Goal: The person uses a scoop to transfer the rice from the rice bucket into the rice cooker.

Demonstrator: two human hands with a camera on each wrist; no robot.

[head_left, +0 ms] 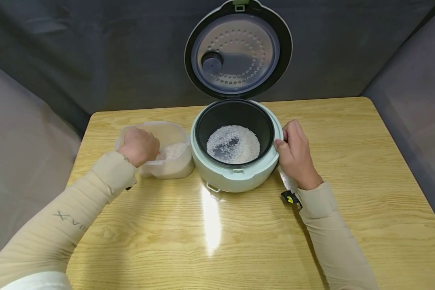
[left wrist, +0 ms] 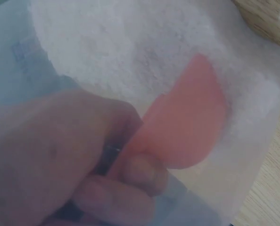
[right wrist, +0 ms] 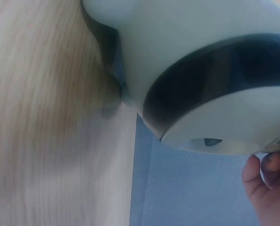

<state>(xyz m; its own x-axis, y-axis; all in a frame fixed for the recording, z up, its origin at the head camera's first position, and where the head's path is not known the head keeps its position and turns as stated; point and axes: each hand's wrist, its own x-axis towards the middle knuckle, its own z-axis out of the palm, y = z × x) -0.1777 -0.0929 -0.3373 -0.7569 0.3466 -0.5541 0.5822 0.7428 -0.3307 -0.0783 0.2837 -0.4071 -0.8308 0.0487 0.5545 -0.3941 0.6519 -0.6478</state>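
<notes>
My left hand reaches into a clear plastic container of white rice. In the left wrist view its fingers grip a pink scoop, whose bowl lies over the rice. Right of the container stands a pale green rice cooker, lid raised. White rice covers most of the bottom of its dark inner pot, with a dark patch showing through. My right hand holds the cooker's right side, thumb near the rim; the right wrist view shows fingertips at the cooker's edge.
The wooden table carries the container and cooker side by side. A small latch handle juts from the cooker's front. Behind the table hangs a dark grey curtain, close behind the raised lid; lighter grey panels flank both sides.
</notes>
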